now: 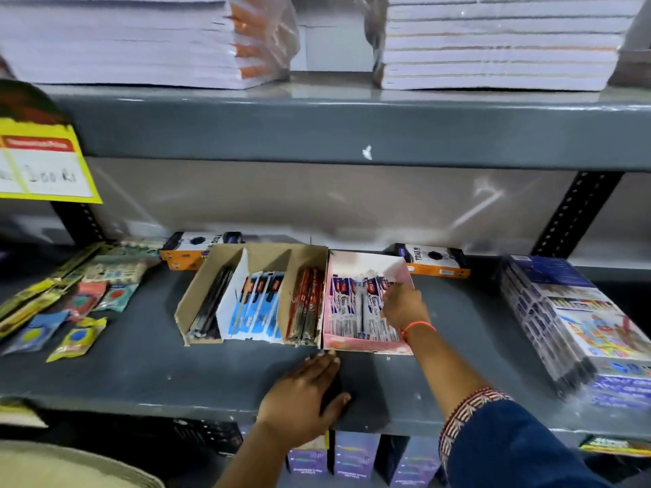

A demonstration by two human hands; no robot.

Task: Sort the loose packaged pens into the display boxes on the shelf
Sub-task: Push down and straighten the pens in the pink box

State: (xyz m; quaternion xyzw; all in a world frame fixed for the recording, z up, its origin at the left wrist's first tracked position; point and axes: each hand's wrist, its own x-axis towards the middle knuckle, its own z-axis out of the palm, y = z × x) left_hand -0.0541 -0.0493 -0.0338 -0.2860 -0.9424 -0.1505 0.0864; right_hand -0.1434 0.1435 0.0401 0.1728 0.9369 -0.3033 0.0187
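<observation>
A pink display box [363, 345] on the grey shelf [141, 375] holds several purple-and-white packaged pens [347, 308]. My right hand [405, 306] reaches into the right side of that box with its fingers on the packs; whether it grips one is hidden. To the left stands a brown cardboard display box [183, 311] with three slots: black pens [211, 308], blue-and-white packs [257, 308] and red pens [306, 304]. My left hand [306, 396] lies flat on the shelf, fingers spread, fingertips at the front corner of the boxes.
Two orange-and-black boxes [193, 251] [436, 262] stand behind the display boxes. Loose small packets [77, 311] lie at the left. A stack of wrapped packs [570, 325] sits at the right. Notebook stacks [141, 40] fill the upper shelf; purple boxes [355, 456] sit below.
</observation>
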